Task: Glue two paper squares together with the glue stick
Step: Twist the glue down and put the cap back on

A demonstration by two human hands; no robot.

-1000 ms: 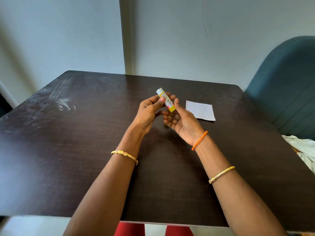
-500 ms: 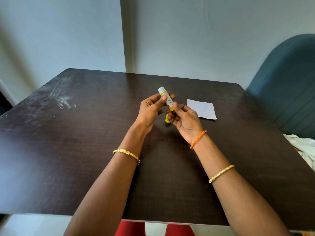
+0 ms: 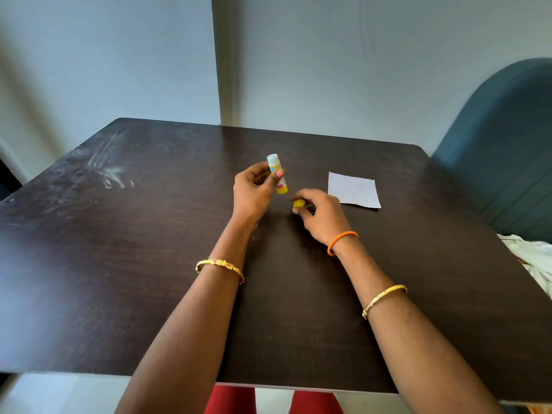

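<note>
While the left hand (image 3: 254, 189) pinches the glue stick (image 3: 277, 174) between thumb and curled fingers (image 3: 279, 173), holding it up off the worktop (image 3: 149, 264), the right hand (image 3: 321, 215) hangs lower and to the right with its fingers closed round a small yellow cap (image 3: 298, 203). Both hands, then, are closed on something; neither is free. The cap is just above or barely touching the dark surface; which of the two cannot be told from this view.

Seen from the head camera, the stick's long axis runs near upright, tilted a little so its pale white end points up and away from the person, and its yellow base points down and toward the right hand. The white top looks like exposed glue, so the stick is judged to be uncapped and ready.

Paper (image 3: 354, 189) lies flat on the worktop to the right of the right hand, near it but apart. Only one white sheet can be made out; whether a second square lies under it cannot be told.

Risks from here, as a judgement: the cap is small and round, and set down carelessly it could roll off across the smooth surface. The paper is light and unweighted, so dragging the stick over it without a steadying hand could slide or crease it. A loose pinch on the stick could let it slip once pressed down.
</note>
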